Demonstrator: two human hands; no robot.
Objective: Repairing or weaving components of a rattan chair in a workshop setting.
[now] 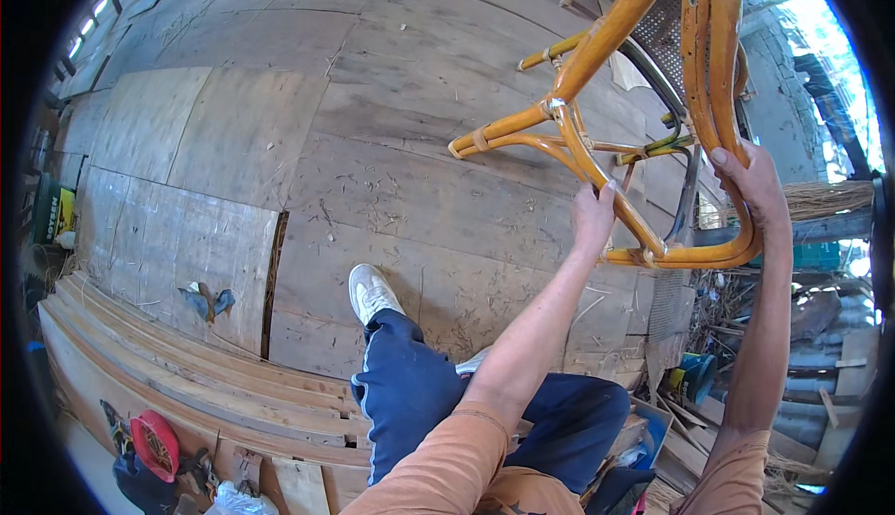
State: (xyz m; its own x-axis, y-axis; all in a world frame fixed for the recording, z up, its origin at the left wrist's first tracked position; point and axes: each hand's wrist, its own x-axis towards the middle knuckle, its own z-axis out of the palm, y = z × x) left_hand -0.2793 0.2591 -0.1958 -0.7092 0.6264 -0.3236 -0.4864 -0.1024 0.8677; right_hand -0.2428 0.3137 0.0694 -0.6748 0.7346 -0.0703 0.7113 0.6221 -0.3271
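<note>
A rattan chair frame (606, 38) of glossy orange-brown poles leans at the upper right, with pale bindings at its joints. My left hand (592, 217) is closed round one of its lower slanting poles. Farther right, my right hand (757, 184) grips the bent outer poles (713, 77), its thumb lying along them. A grey woven cane panel (664, 30) shows behind the poles. The frame's far end is cut off by the top edge of the picture.
Plywood sheets (419, 198) with scattered shavings cover the floor. Long wooden slats (205, 357) run along the lower left, near a red pouch-like thing (155, 445). A dark green bucket (47, 207) stands at the left. Thin rattan strands (825, 200) and a bucket (692, 377) are at the right.
</note>
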